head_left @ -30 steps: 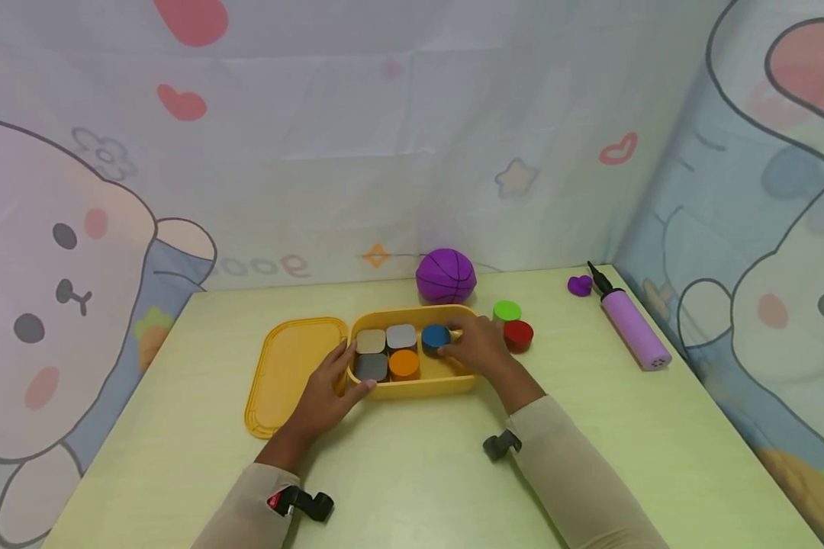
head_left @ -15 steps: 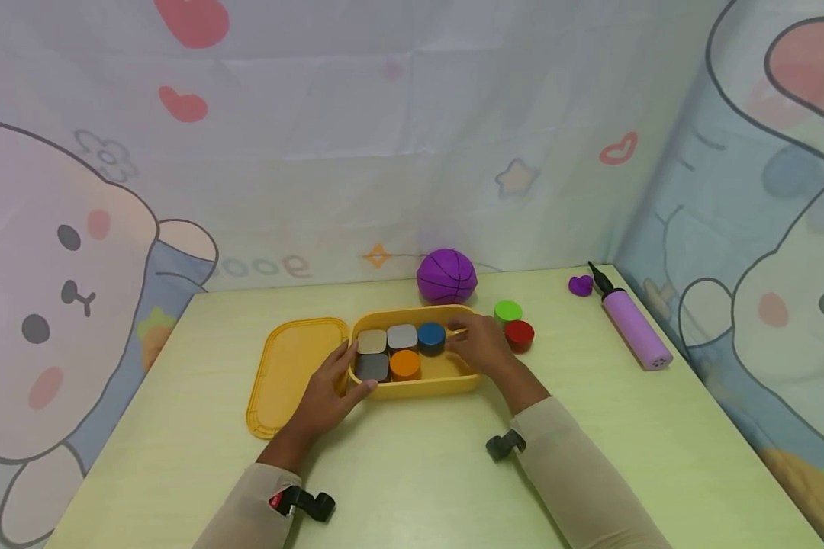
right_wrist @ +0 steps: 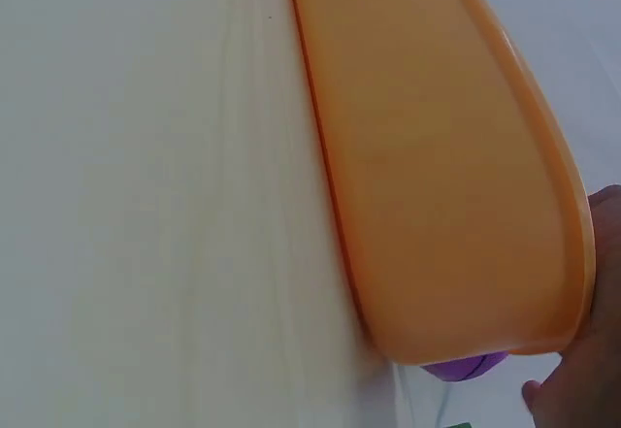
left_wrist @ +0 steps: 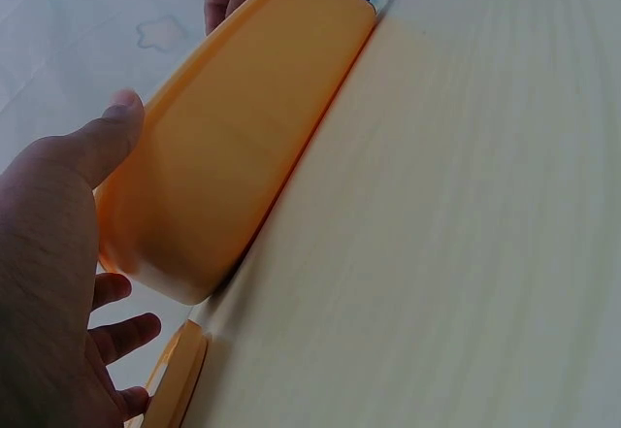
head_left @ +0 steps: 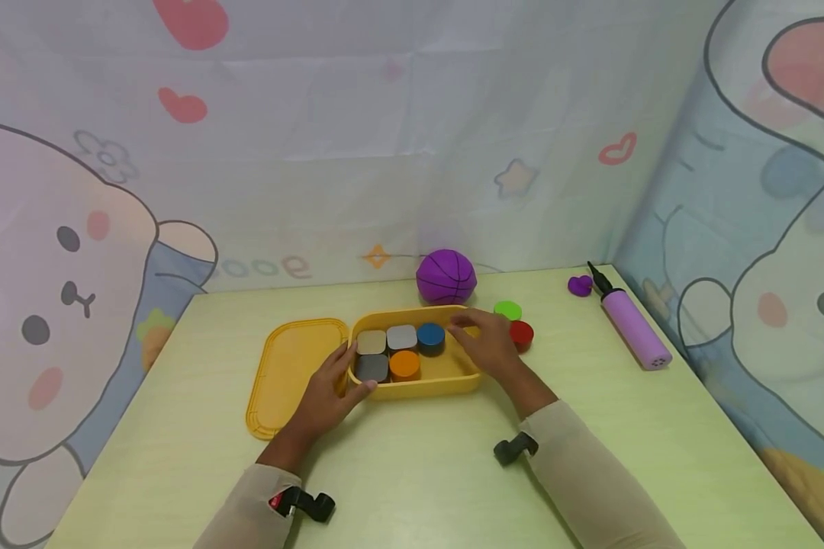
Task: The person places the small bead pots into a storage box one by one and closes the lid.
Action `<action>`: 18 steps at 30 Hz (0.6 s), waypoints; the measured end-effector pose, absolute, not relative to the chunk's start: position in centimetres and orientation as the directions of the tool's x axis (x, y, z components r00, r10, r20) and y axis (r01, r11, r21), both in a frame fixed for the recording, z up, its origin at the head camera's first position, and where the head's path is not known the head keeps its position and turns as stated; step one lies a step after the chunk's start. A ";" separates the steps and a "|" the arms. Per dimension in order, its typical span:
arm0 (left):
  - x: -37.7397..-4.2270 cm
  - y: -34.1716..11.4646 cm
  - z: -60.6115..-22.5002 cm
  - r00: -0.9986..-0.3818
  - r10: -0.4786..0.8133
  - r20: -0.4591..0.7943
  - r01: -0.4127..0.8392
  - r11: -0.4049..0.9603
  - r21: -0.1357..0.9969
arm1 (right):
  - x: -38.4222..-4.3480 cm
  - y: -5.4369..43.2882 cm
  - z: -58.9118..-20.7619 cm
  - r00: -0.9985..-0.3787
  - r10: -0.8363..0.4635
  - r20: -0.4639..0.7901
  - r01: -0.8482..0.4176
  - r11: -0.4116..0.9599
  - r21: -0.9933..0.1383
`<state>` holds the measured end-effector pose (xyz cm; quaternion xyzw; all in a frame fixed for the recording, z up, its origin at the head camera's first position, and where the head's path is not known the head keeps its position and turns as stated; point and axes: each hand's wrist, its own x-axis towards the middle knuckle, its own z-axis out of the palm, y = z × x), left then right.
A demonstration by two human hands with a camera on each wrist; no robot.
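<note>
A yellow rectangular box [head_left: 426, 389] without its lid stands on the table. At its left end, my left hand [head_left: 326, 393] holds the box, thumb on the front rim and fingers by the end wall. My right hand [head_left: 487, 343] hovers over the box's right end, nothing seen in its fingers. Inside sit a blue round tub [head_left: 431, 338], an orange round tub [head_left: 405, 365], a beige block [head_left: 371, 341], a light grey block [head_left: 401, 336] and a dark grey block [head_left: 372, 367]. In the right wrist view the box wall [right_wrist: 446, 176] hides the contents.
A flat yellow lid [head_left: 291, 377] lies left of the box. Right of it are a green round tub [head_left: 507, 309] and a red round tub [head_left: 522, 335]. A purple ball [head_left: 446, 277] stands behind; a lilac hand pump [head_left: 635, 328] and purple heart [head_left: 580, 286] lie far right.
The blue tub has moved left, beside the light grey block, and my right hand has let go of it and drawn back to the right. My left hand has stayed put.
</note>
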<state>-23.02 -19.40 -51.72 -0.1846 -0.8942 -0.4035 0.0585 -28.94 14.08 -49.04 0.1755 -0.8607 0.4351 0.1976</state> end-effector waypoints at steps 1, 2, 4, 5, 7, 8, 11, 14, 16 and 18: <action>-23.0 -19.4 -51.8 -0.925 0.282 0.254 0.378 0.607 0.699 | -28.9 14.3 -49.1 -0.834 -0.123 0.538 -0.511 0.543 -0.667; -23.0 -19.4 -51.8 -0.925 0.282 0.254 0.377 0.607 0.699 | -28.9 14.5 -49.2 -0.806 -0.116 0.581 -0.546 0.523 -0.654; -23.0 -19.4 -51.8 -0.926 0.282 0.252 0.376 0.608 0.700 | -28.9 14.9 -49.3 -0.749 -0.095 0.656 -0.606 0.498 -0.620; -23.0 -19.4 -51.8 -0.926 0.282 0.251 0.375 0.607 0.701 | -28.9 15.2 -49.4 -0.723 -0.082 0.686 -0.628 0.490 -0.604; -23.0 -19.3 -51.8 -0.927 0.281 0.249 0.373 0.608 0.701 | -28.9 15.6 -49.6 -0.687 -0.061 0.724 -0.647 0.505 -0.571; -23.0 -19.3 -51.8 -0.928 0.280 0.246 0.370 0.609 0.702 | -28.9 15.8 -49.6 -0.681 -0.054 0.730 -0.646 0.513 -0.565; -23.0 -19.4 -51.7 -0.929 0.278 0.243 0.366 0.611 0.702 | -28.7 16.4 -49.8 -0.707 -0.026 0.706 -0.605 0.540 -0.585; -23.0 -19.4 -51.7 -0.928 0.279 0.245 0.369 0.610 0.702 | -28.4 17.1 -50.0 -0.752 0.004 0.659 -0.548 0.554 -0.627; -22.9 -19.4 -51.6 -0.927 0.281 0.247 0.371 0.609 0.701 | -28.3 17.6 -50.2 -0.773 0.021 0.634 -0.515 0.563 -0.647; -23.0 -19.4 -51.7 -0.926 0.281 0.251 0.374 0.607 0.701 | -28.2 18.2 -50.2 -0.785 0.029 0.618 -0.502 0.553 -0.664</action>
